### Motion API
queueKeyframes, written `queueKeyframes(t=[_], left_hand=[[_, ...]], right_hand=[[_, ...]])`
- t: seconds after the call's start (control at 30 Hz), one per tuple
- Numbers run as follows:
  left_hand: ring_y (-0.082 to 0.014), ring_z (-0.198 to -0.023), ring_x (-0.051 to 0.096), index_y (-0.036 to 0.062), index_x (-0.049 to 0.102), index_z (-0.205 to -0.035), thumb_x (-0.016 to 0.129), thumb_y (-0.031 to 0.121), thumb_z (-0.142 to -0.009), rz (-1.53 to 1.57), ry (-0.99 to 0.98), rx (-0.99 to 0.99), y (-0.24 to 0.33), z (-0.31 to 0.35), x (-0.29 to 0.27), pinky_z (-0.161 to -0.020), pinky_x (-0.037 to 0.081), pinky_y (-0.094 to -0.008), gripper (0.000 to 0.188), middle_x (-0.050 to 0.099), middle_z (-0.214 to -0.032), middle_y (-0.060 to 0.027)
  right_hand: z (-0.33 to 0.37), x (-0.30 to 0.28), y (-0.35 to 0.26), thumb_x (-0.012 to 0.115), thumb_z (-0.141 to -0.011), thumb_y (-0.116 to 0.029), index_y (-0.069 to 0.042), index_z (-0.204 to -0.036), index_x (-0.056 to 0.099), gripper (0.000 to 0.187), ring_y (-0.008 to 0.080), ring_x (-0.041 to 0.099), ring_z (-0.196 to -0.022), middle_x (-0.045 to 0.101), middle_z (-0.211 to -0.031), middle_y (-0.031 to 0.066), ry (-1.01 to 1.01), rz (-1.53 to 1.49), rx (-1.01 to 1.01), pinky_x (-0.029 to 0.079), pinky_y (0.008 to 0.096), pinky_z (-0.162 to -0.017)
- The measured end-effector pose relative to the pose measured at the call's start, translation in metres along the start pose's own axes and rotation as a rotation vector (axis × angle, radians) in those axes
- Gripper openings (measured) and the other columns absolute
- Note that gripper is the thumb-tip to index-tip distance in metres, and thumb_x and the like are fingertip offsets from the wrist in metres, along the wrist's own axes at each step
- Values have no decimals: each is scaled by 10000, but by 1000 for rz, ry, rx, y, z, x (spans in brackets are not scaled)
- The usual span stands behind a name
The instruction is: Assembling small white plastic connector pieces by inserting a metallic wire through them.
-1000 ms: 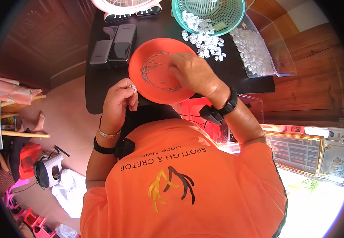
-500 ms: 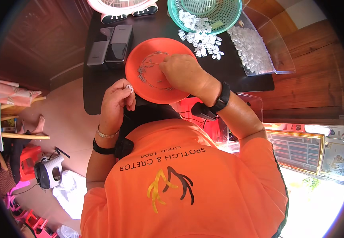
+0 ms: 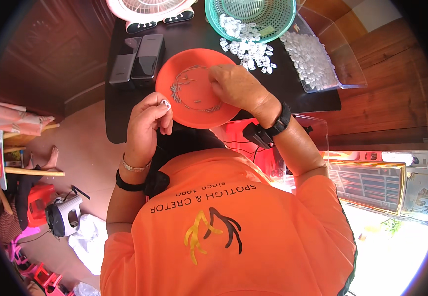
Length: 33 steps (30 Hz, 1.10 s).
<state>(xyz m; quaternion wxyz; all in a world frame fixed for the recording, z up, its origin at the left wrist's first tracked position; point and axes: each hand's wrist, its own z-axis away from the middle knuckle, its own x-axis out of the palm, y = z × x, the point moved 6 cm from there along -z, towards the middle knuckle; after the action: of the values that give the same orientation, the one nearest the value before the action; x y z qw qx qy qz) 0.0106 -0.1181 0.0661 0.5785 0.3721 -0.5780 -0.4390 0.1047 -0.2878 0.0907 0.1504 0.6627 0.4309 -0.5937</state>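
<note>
Looking down through the head view, I have the left hand (image 3: 147,118) with thumb and forefinger clamped on a white piece (image 3: 165,104), which sits at the fingertips, on the side of the hand toward the plate (image 3: 190,120). That orange plate lies just right of the left hand; I cannot tell whether the two touch. The right hand (image 3: 241,86) reaches over the plate's right part, its fingers curled together and pointing down and left; the hand hides their tips, so I cannot tell whether they grip anything. Thin metal bits (image 3: 176,91) lie in the plate in a rough ring, left of the right hand and below it, a few of them inside the ring. More white pieces (image 3: 253,52) are scattered just beyond the right hand, some up against the green basket (image 3: 283,24) farther out. Off to the right of that hand I see a clear tray (image 3: 351,87) of pale pieces (image 3: 310,59). Beyond the left hand, two grey boxes (image 3: 148,59) lie side by side, with a fan (image 3: 147,11) behind them.
</note>
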Motion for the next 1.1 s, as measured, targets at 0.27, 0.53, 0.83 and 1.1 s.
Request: queueKeyframes(t=[0.27, 0.53, 0.83, 1.1], left_hand=[[-105, -506, 458, 60, 493, -740, 464, 187, -847, 10, 29, -2, -7, 2, -4, -486, 346, -222, 168, 464, -597, -12], [-98, -492, 466, 58, 498, -740, 472, 186, -855, 13, 42, -60, -17, 4, -8, -476, 343, -213, 175, 468, -594, -8], [-104, -493, 473, 56, 513, -751, 479, 190, -860, 35, 49, -84, -19, 9, -11, -474, 346, -217, 176, 475, -592, -9], [-105, -495, 469, 55, 511, -749, 475, 177, -860, 12, 55, -81, -17, 6, -10, -480, 350, -219, 169, 479, -594, -10]], right_hand=[[-5, -21, 16, 556, -795, -142, -39, -837, 614, 126, 316, 620, -804, 638, -845, 104, -60, 157, 20, 499, 416, -683], [-6, -4, 5, 541, -774, -123, -91, -759, 628, 93, 290, 624, -775, 616, -773, 68, -208, 364, -229, 512, 396, -646], [-6, 9, 9, 519, -758, -80, -44, -784, 607, 99, 310, 626, -767, 612, -742, 122, -237, 359, -212, 511, 419, -645], [-10, 4, 10, 538, -724, -41, -16, -829, 604, 127, 337, 617, -749, 620, -782, 169, -150, 225, -74, 511, 410, -675]])
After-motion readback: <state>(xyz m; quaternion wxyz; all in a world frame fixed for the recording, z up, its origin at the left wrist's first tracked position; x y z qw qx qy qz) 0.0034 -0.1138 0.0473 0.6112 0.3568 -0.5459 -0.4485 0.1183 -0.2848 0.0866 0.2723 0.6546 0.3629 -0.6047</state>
